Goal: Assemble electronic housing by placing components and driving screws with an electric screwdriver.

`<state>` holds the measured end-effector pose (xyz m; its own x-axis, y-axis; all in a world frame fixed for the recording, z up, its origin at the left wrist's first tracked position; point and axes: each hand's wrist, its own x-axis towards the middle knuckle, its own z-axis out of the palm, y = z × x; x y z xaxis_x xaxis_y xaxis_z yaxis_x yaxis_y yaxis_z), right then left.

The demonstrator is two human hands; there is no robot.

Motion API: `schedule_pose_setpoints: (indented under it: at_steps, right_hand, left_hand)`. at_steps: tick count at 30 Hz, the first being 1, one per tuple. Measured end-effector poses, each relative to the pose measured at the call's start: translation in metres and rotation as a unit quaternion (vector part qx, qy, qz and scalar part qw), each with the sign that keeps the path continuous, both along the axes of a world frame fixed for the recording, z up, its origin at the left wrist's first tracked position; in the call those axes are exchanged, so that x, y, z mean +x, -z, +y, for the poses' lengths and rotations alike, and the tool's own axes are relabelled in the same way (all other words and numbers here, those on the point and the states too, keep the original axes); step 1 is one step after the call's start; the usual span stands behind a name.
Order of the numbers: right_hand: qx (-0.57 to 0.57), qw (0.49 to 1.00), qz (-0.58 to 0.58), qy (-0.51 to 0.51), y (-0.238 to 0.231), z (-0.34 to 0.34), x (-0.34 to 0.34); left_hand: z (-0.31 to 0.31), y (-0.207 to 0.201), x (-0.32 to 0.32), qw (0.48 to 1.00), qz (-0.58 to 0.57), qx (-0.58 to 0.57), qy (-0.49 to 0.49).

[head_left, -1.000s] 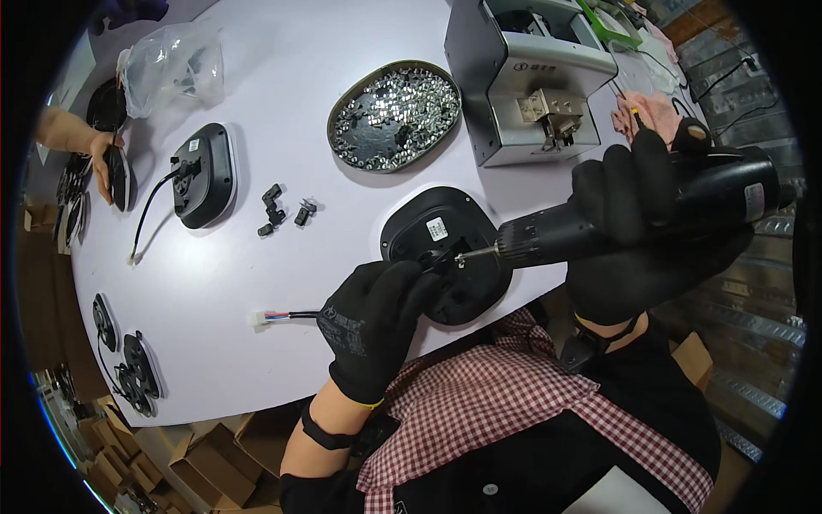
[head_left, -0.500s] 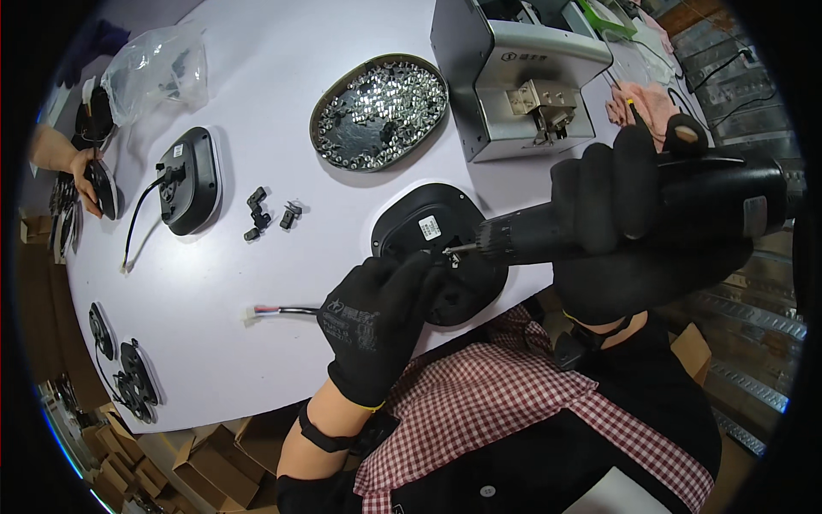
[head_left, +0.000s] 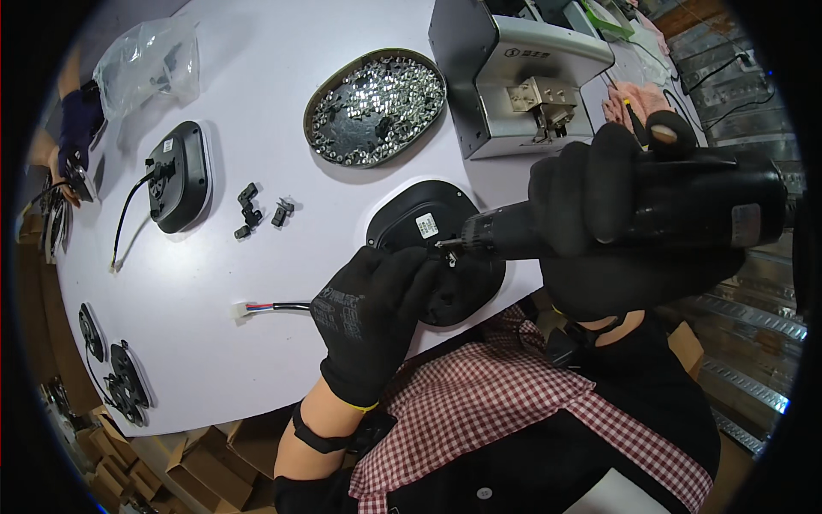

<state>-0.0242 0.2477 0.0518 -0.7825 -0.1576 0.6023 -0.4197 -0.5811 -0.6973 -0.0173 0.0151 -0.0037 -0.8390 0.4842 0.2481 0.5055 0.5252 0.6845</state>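
My right hand (head_left: 591, 193), in a black glove, is closed around a black electric screwdriver (head_left: 693, 201) lying almost level. Its thin metal bit (head_left: 449, 244) points left at a small metal piece on the back of a rounded black housing (head_left: 394, 214); the exact contact is too small to tell. My left hand (head_left: 372, 295), also gloved in black, rests on that housing with fingers pinched beside the bit. What they pinch is hidden. From under this hand a black cable (head_left: 291, 306) runs left to a white connector (head_left: 241, 310).
Beyond the housing sits an oval dish (head_left: 342, 120) of small shiny metal parts, beside a grey metal machine (head_left: 531, 94). Small black clips (head_left: 248, 210) and another cabled housing (head_left: 178, 180) lie left. At the far left, a co-worker's hands (head_left: 73, 150) hold a part near a plastic bag (head_left: 150, 68).
The view has shifted slightly. My right hand and the screwdriver have moved a little left. A co-worker's dark-gloved hand has come down to the part, which now sits differently in their grasp.
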Motion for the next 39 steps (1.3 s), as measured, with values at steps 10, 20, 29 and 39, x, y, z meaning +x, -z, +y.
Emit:
schedule_pose_setpoints:
  at_steps: [10,20,29,39]
  right_hand:
    - [0.031,0.997,-0.055,0.044,-0.007,-0.009,0.015]
    - [0.042,0.996,-0.073,-0.011,-0.003,-0.018,0.011]
    - [0.028,0.996,-0.079,-0.023,0.006,-0.06,-0.007]
    - [-0.063,0.99,0.08,0.102,-0.052,-0.02,0.017]
  left_hand:
    - [-0.003,0.005,-0.003,0.998,0.032,0.033,0.033]
    - [-0.005,0.012,0.003,0.998,-0.038,0.04,-0.009]
    - [-0.006,-0.003,0.004,1.0,-0.009,0.015,-0.004]
    - [-0.034,-0.009,0.032,0.992,-0.074,0.089,-0.053]
